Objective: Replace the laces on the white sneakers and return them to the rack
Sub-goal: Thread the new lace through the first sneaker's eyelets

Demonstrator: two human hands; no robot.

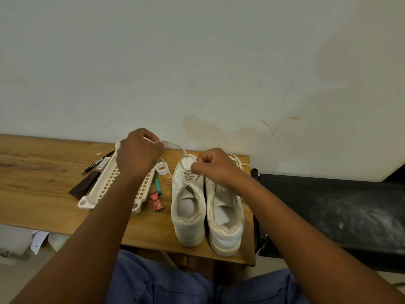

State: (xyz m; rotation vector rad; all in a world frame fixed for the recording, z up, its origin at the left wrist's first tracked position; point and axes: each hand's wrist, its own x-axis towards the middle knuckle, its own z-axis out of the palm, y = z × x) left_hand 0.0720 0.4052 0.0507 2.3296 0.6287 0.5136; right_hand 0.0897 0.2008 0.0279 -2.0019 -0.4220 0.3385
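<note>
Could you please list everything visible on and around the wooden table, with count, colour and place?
table: one, brown wood, against the wall
sneakers: two, white, side by side at the table's right end, heels toward the person
lace: one, white, running from the left sneaker up to the left hand
rack: one, cream slotted plastic, lying left of the sneakers
marker: one, black, left of the rack
dark strip: one, brown-black, beside the rack
tape roll: one, white, between rack and sneakers
sachet: one, red, near the rack
left hand: one, grip on the lace
right hand: one, pinching the lace at the eyelets
</note>
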